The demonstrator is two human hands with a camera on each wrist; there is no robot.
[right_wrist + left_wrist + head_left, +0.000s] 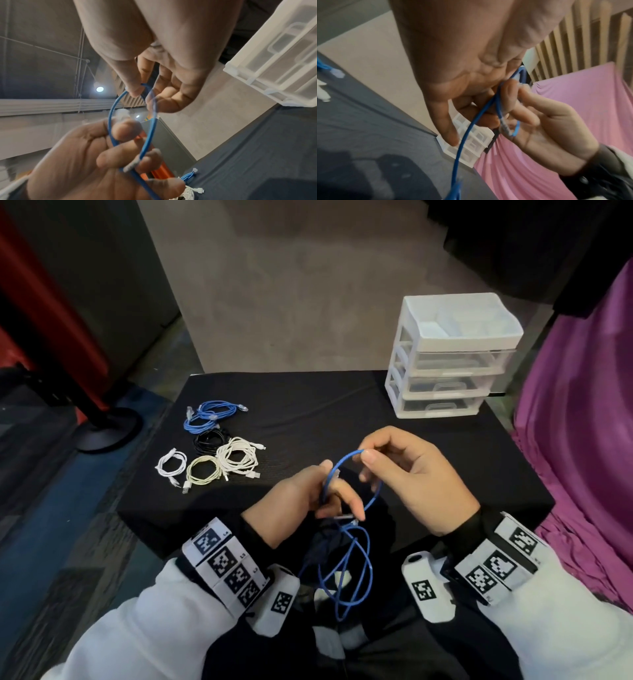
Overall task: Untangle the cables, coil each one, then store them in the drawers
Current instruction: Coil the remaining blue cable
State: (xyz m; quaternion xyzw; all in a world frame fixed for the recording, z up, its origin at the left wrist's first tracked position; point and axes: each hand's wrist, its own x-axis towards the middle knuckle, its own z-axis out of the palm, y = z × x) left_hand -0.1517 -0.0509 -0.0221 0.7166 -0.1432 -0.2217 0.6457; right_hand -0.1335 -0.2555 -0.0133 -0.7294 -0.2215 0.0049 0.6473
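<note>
1. Pinching the top of a loop of blue cable (354, 501) between thumb and forefinger, the right hand (414, 481) is raised above the near edge of the counter (308, 405).
2. The left hand (301, 498) has its fingers curled round the same cable at the loop's lower left; a clear plug sticks up by its fingertips.
3. The rest of the blue cable hangs in loose loops below both hands, over the person's lap, off the counter.
4. On the counter's left part lie coiled cables close together: a blue coil (209, 416) at the back, a black coil (212, 438) just in front of it, then a white coil (171, 467), a pale yellow coil (203, 474) and a cream coil (238, 458).
5. The white drawer unit (448, 357) stands at the counter's far right corner, well apart from the coils, with its clear drawers pushed in and an open tray on top.
</note>
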